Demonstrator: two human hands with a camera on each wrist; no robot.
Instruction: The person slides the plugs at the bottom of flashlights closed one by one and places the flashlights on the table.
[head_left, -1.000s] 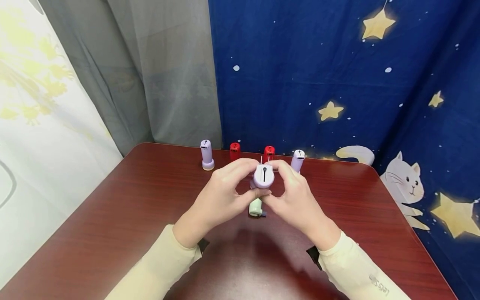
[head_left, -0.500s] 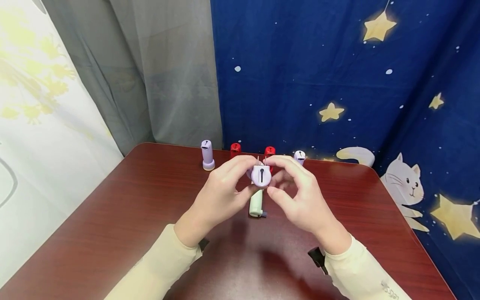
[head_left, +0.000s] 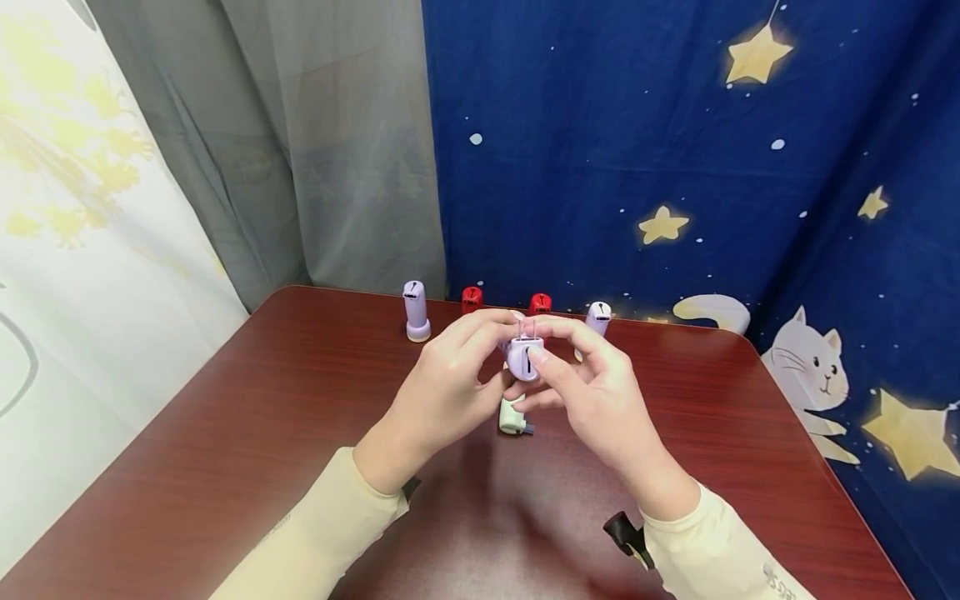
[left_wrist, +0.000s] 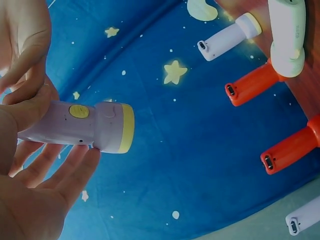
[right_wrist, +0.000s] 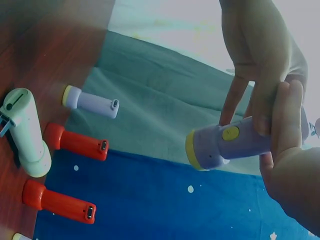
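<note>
Item 1: lilac plug-in flashlight (left_wrist: pixel 82 127), with yellow lens rim (left_wrist: pixel 128 128), oval yellow button (left_wrist: pixel 78 111) and two thin prongs (head_left: pixel 535 327) raised toward 12 o'clock. Location: above the table between both hands, grooved end toward the wearer. All bearings are from this item in the head view.

Item 2: left hand (head_left: pixel 450 383), on the 8 to 9 o'clock side. Grips the flashlight's barrel between thumb and fingers.

Item 3: right hand (head_left: pixel 603 400), near 4 o'clock. Holds the grooved end, thumb laid on its face. Whether a finger touches the prongs cannot be told.

Item 4: pale green flashlight (head_left: pixel 512 417), lying at 6 o'clock, grey tab (head_left: pixel 528 430) at its near end.

Items 5–8, standing lens down along the far edge: left lilac torch (head_left: pixel 415 312), toward 10; left red torch (head_left: pixel 472 298), between 10 and 11; right red torch (head_left: pixel 541 303), just past 12; right lilac torch (head_left: pixel 598 317), at 2. The last three are partly hidden by the hands.

Item 9: red-brown wood table (head_left: pixel 225 467), beneath everything.

Item 10: cream sleeves (head_left: pixel 330 525), at 7 and 5.

Item 11: curtains: grey (head_left: pixel 360 167) toward 11, starry blue (head_left: pixel 585 175) from 12 to 3.
</note>
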